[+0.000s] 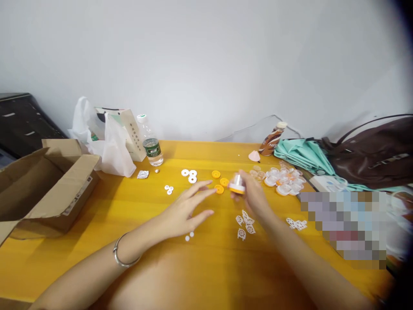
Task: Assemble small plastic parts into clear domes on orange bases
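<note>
My right hand [253, 196] holds a small clear dome with an orange base [238, 184] just above the yellow table [135, 215]. My left hand [187, 209] is spread open, fingers stretched toward an orange disc [219, 189] lying on the table; a silver bangle [124, 254] is on that wrist. Two more orange discs [220, 178] lie just beyond. White ring discs [189, 175] and small white pieces [168, 189] lie to the left. White cut-out shapes [244, 224] lie under my right wrist.
An open cardboard box [41, 185] sits at the left. White plastic bags [106, 142] and a water bottle [151, 142] stand at the back. A pile of clear and orange capsules [284, 181], a brown drink bottle [272, 140], teal fabric [301, 155] and a brown bag [374, 155] lie at the right.
</note>
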`<control>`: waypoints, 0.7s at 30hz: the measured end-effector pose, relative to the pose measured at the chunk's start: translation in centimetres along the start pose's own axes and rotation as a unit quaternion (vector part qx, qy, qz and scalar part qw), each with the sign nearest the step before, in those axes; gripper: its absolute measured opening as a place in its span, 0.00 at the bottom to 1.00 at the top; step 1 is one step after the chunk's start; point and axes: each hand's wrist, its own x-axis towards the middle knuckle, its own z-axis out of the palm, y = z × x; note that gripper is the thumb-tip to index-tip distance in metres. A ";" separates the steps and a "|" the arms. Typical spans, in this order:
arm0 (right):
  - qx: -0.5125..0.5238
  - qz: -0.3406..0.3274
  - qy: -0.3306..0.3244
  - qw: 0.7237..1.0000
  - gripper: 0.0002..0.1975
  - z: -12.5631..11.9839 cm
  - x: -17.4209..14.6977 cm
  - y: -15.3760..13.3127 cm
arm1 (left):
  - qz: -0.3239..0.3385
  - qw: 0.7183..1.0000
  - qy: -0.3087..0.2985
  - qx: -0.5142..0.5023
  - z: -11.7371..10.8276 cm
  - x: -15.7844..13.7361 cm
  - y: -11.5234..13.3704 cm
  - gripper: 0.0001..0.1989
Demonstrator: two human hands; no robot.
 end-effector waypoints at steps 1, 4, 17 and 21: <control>-0.044 0.001 0.028 0.999 0.21 -1.2 0.2 0.2 | 0.008 1.000 0.005 -0.010 0.1 -0.6 -0.2 0.21; -0.189 -0.015 0.059 0.980 0.22 -5.2 0.4 0.8 | 0.040 0.998 0.046 0.004 0.3 -2.7 -1.9 0.18; -0.581 -0.092 0.168 0.791 0.18 -13.6 1.1 3.1 | 0.002 0.997 0.018 0.075 1.7 -5.3 -6.3 0.18; -0.585 -0.123 0.192 0.778 0.19 -14.1 1.4 3.5 | -0.015 0.996 -0.068 0.064 1.6 -5.3 -5.7 0.24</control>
